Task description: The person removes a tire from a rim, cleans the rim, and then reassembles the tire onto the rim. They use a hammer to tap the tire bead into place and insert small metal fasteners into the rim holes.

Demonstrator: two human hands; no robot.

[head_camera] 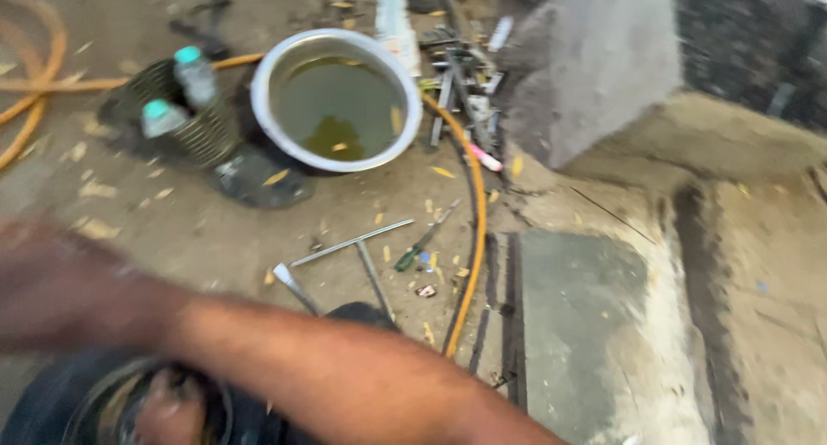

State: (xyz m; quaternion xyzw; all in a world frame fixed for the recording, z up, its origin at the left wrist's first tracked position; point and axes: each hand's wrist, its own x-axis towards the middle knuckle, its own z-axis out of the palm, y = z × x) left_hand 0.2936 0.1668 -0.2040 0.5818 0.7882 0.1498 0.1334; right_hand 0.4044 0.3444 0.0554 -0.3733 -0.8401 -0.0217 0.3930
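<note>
Reaching across the tyre [52, 402] | my right hand [52, 281] blurred, grip unreadable | rubber heavy, stiff; best held at rim [95, 402] | left hand unseen

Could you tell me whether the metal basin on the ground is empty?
No, the metal basin holds murky greenish liquid with a few bits floating in it.

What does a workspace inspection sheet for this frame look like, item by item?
Surface: dusty concrete floor, littered with yellow leaf bits.
Job's things: dark tyre at the bottom edge, under the forearm.
Clutter: metal basin of murky water, wire basket with two bottles, T-handle wrench, screwdriver, tool pile.
Grippers: right hand blurred, grip unreadable; left hand not seen.
Cables: orange hose.
Surroundings: concrete block, raised step.
</note>
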